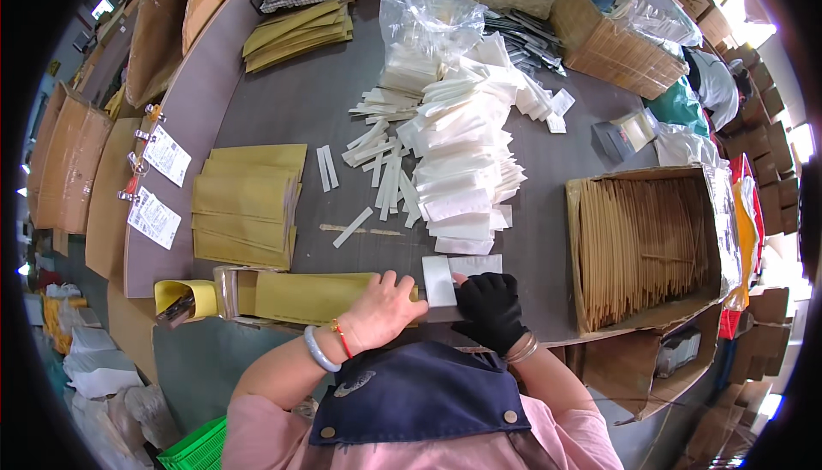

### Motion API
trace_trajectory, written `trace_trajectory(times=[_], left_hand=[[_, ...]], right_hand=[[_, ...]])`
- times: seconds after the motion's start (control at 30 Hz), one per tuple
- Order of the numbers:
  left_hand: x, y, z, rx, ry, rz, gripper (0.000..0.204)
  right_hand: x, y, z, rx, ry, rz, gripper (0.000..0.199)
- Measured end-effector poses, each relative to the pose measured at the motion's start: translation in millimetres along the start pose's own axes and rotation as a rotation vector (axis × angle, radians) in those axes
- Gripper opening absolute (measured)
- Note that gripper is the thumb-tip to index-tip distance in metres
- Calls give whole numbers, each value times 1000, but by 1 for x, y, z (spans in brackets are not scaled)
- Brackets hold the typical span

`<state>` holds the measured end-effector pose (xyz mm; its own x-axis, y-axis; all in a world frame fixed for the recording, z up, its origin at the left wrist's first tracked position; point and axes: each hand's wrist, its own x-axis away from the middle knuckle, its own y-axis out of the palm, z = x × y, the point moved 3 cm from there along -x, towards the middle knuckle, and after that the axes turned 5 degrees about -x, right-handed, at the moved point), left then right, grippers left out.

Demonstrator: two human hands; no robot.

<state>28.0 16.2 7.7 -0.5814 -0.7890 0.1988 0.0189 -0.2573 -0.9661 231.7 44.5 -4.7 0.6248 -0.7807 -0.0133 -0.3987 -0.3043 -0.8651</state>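
Observation:
My left hand (387, 306) rests with bent fingers at the right end of a yellow-brown padded envelope (308, 295), gripping its edge. The envelope lies lengthwise along the table's front edge. Just right of it, my right hand (491, 309), in a black glove with bare fingertips, closes on a small white paper packet (439, 282). Its fingertips are partly hidden. Another white slip (479, 263) lies flat behind that hand. Farther back, a long heap of overlapping white packets (467, 145) runs up the middle of the table.
Stacked yellow envelopes (248, 200) lie left, with more envelopes (300, 32) behind. Narrow white strips (351, 228) are scattered mid-table. A carton packed with brown envelopes (646, 243) stands right. A yellow container (190, 299) is at the front left. Clipped papers (167, 157) hang on the left panel.

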Motion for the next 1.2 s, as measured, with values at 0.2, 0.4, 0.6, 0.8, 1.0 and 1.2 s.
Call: trace_trajectory(times=[0.2, 0.4, 0.6, 0.8, 1.0, 1.2], left_hand=[[14, -68, -41, -77, 40, 251, 6], [55, -25, -99, 79, -461, 460, 30], [52, 50, -40, 270, -769, 511, 88], [58, 59, -47, 443, -744, 524, 95], [56, 57, -47, 456, -756, 494, 97], [57, 59, -48, 479, -760, 471, 100]], right_hand=[[7, -34, 10, -129, -28, 221, 70], [23, -37, 14, -31, 108, 120, 70], [23, -40, 12, -5, 67, 99, 67], [19, -43, 10, 31, 46, 74, 64], [19, -40, 14, 14, 45, 91, 65], [17, -39, 17, 2, 22, 75, 65]])
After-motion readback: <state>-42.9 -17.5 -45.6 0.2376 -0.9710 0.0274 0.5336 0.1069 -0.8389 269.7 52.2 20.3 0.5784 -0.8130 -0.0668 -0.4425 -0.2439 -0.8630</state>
